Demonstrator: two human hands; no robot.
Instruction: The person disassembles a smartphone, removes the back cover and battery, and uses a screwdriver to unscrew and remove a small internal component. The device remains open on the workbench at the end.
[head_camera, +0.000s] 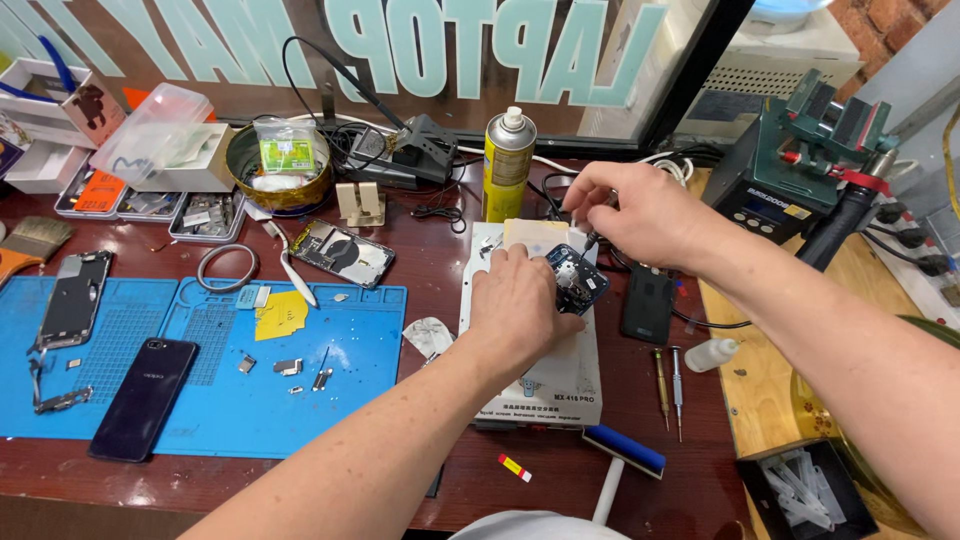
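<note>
Where left fingers (520, 262) press: opened phone (577, 283).

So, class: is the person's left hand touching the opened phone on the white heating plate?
Touching. The head view shows the left hand pressed on the opened phone, its fingers overlapping the phone's left edge on the white plate.

Large pale-teal lettering (480, 45) across the window behind the bench — mirrored as seen from inside. Yellow spray can (508, 165) with printed label, upright at the bench's rear centre. Small clear bag with green-and-white label (287, 147), standing in the round tin. Clear plastic box (152, 135) at rear left, on a white carton. Small lit display (760, 208) on the dark green station at right — yellow sticker beside it. Red-and-yellow sticker (515, 468) lying near the front edge.
</note>
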